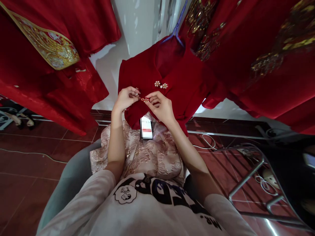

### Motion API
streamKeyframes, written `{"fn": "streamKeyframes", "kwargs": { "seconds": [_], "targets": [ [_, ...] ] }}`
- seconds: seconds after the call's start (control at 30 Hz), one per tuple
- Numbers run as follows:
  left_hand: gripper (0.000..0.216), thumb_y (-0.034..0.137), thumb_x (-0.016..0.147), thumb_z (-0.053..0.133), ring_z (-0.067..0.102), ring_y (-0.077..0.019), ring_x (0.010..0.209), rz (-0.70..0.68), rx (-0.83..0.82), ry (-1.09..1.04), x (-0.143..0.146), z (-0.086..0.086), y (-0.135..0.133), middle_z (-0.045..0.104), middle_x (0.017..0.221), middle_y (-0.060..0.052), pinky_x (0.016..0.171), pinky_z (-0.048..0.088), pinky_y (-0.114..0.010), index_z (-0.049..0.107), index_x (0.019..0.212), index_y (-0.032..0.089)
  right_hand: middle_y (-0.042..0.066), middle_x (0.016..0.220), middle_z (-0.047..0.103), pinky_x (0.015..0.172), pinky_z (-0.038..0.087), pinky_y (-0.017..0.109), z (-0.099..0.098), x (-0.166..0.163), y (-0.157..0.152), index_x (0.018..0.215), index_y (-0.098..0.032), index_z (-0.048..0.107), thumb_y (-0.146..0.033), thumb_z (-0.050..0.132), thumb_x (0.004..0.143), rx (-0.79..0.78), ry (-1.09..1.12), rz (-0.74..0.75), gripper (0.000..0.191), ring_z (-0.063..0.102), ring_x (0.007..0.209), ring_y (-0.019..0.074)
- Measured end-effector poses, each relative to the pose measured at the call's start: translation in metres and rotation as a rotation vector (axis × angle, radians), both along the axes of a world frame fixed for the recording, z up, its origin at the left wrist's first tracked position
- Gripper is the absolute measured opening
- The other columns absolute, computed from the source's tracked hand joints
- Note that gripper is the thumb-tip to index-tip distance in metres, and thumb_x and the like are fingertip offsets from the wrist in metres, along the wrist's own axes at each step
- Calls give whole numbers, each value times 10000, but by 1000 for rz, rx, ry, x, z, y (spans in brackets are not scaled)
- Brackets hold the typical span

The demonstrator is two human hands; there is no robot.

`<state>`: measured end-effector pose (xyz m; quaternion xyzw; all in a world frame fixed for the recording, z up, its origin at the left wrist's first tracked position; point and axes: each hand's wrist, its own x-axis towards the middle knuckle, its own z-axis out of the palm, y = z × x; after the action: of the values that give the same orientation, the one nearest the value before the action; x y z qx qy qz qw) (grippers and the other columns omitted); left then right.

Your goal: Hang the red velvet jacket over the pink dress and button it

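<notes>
A red velvet garment (187, 72) hangs in front of me, its lower part reaching my lap. At its chest sits a fastened flower-shaped clasp (161, 85) with pearl-like beads. Below that, my right hand (159, 105) pinches a small gold, beaded clasp piece (145, 100) with a loop at its end. Just to the left, my left hand (128, 97) has its fingertips closed by the other front edge, close to the loop. Whatever lies between those left fingertips is too small to make out. A lit phone (146, 127) rests on my lap below both hands.
A blue hanger (176, 32) holds the garment. Red gowns with gold embroidery (56, 49) hang at both sides. Shiny pink patterned fabric (147, 157) covers my lap. To the right stand a metal-framed chair (248, 177) and a white cable (209, 142) on the tiled floor.
</notes>
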<state>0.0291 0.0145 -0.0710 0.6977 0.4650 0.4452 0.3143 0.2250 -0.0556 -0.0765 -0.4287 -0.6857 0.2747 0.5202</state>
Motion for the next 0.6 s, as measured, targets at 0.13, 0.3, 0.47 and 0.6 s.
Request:
{"fn": "streamKeyframes", "kwargs": {
  "seconds": [0.13,0.3,0.47,0.6],
  "targets": [
    [207,49,719,764,773,-203,907,-12,12,-62,-5,7,-4,802,913,-67,936,626,-362,765,902,145,-12,823,658,716,553,264,4,-18,28,984,-215,667,-201,701,886,12,-40,-55,105,618,715,124],
    [168,116,742,835,793,-226,932,-4,23,-100,-4,9,-9,828,984,-91,958,650,-392,819,907,146,-3,856,686,762,561,283,4,-27,43,993,-208,692,-137,695,888,43,-79,-94,127,629,718,125],
    [115,165,766,834,798,-233,939,68,50,-100,-1,5,-6,835,970,-86,945,661,-384,842,881,165,8,888,696,787,571,300,1,-27,48,991,-213,715,-117,692,875,68,-119,-117,152,631,738,132],
    [100,169,760,834,799,-228,912,105,60,-103,-3,4,-6,837,935,-79,892,673,-361,842,860,168,19,918,702,803,570,305,-1,-28,49,1008,-206,730,-114,686,885,71,-119,-137,159,623,737,128]
  ]
}}
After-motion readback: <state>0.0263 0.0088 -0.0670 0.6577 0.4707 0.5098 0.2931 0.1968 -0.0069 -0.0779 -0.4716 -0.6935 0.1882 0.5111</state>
